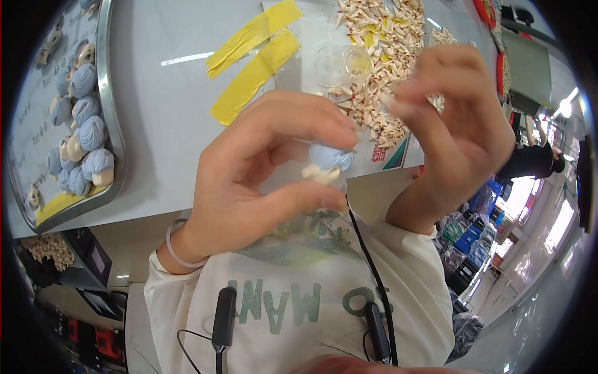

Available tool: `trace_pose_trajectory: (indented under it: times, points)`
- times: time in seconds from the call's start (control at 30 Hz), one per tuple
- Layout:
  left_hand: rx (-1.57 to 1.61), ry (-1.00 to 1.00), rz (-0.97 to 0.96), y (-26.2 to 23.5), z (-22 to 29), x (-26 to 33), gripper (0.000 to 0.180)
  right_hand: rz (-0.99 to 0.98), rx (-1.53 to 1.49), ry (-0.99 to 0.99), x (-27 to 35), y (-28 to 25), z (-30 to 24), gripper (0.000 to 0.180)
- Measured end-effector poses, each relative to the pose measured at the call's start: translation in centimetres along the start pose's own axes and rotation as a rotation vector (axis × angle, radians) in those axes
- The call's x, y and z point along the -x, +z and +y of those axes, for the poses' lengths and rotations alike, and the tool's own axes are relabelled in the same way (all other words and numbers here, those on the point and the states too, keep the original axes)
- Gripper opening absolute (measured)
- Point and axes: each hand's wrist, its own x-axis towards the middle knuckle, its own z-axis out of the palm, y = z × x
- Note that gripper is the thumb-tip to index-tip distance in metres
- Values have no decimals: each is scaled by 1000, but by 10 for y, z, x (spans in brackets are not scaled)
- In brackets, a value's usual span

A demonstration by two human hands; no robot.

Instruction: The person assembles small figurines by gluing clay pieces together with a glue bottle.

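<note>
Head view, starting nearest: a cream shirt [299, 311] with green lettering fills the lower middle, with a black cord and two black pods [224, 318] hanging on it. Just above, the left hand [261, 181] curls around a small blue figure [330, 159] with a cream part below it, thumb under and fingers [311, 118] over, clamped on it; a clear band [177, 246] rings that wrist. The right hand [461, 124] is raised just beside it, thumb and forefinger pinched together on a tiny pale piece [389, 100], too blurred to tell what it is.

Beyond the hands lies a pale grey table [168, 137]. On it, two yellow tape strips [255, 56] lie side by side, a clear round cup [339, 62] stands near them, and a heap of small cream pieces [386, 43] with red marks spreads over a sheet. At far left a metal tray [112, 106] holds more blue figures [87, 131].

To the right, beyond the table edge, a shop floor shows: blue crates [483, 218], a person in dark clothes [529, 159] and bright light.
</note>
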Motion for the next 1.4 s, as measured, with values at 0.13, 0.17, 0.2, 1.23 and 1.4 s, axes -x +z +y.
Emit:
trace_pose_trajectory:
  times: [0.13, 0.17, 0.2, 1.23, 1.4]
  points:
    - [-102, 88, 20, -1, -4, 0, 41, -3, -329, 1, 23, 3, -11, 21]
    - [-107, 86, 21, -3, -6, 1, 41, -13, -396, 50, 29, 9, -13, 20]
    - [-153, 128, 8, -4, -7, 1, 42, -23, -463, 100, 33, 12, -14, 19]
    - [-131, 144, 239, 5, -3, -1, 42, 21, -1554, 665, 47, 15, -4, 10]
    - [-61, 58, 240, 8, 1, -2, 47, 107, -693, 357, 44, 19, -14, 18]
